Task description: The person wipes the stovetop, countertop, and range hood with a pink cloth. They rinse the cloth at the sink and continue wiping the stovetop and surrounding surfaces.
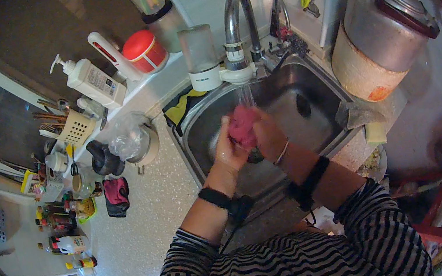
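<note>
Both hands are over a stainless steel sink [251, 181], gripping a wet pink cloth [243, 124] between them. My left hand [228, 148] holds its left side, while my right hand [267, 134] closes around the right side. Water [244, 96] runs down onto the cloth from a filter unit [238, 73] fitted to the end of the curved chrome faucet [237, 11]. Part of the cloth is hidden by my fingers. A dark round drain [256, 156] shows just below the hands.
A yellow and black cloth [184, 106] hangs over the sink's left rim. To the right stands a large metal pot [380, 34]. On the left counter are a folded pink and black cloth [117, 196], a stone mortar [105, 158] and several bottles [58, 220]. A white pump bottle [96, 82] stands on the ledge.
</note>
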Demonstrator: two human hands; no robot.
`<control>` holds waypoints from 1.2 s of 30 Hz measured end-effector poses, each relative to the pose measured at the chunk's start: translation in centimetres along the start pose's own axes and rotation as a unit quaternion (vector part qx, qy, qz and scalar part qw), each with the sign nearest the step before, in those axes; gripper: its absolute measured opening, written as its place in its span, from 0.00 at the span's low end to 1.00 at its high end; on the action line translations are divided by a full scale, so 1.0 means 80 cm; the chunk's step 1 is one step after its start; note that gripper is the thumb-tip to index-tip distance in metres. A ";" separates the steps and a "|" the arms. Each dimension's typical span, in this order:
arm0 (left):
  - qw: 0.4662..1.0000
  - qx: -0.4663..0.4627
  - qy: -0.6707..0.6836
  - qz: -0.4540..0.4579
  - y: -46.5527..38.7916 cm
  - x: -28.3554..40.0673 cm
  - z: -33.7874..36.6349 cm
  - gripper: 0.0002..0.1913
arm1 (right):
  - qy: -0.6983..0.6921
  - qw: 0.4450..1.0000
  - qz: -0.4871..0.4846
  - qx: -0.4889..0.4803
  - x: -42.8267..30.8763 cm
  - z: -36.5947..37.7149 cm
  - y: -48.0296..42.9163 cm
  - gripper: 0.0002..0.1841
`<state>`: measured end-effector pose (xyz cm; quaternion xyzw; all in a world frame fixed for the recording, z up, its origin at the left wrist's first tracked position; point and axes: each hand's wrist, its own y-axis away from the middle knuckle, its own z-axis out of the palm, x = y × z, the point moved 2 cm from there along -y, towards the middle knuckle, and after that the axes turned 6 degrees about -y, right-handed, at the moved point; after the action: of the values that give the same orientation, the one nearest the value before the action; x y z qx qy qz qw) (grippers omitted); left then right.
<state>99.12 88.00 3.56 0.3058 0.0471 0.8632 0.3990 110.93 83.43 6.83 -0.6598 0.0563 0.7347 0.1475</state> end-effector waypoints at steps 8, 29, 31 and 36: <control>0.977 0.141 -0.141 0.070 0.013 -0.031 0.026 0.18 | 0.211 0.968 0.039 0.131 0.015 -0.017 -0.032 0.14; 0.906 0.137 -0.394 0.068 0.005 0.027 0.028 0.26 | -0.164 0.967 0.173 -0.093 0.033 0.042 0.014 0.22; 0.942 0.061 -0.327 0.042 0.014 0.030 0.034 0.28 | -0.014 0.975 -0.069 -0.213 0.017 0.001 0.004 0.18; 0.697 -0.104 -0.669 0.237 0.063 0.053 0.076 0.36 | -0.352 0.825 0.378 -0.228 0.005 -0.048 -0.015 0.10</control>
<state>97.14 86.63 12.22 0.7597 -0.3965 0.4969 0.1368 114.93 83.59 6.06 -0.2980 0.0762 0.9072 -0.2869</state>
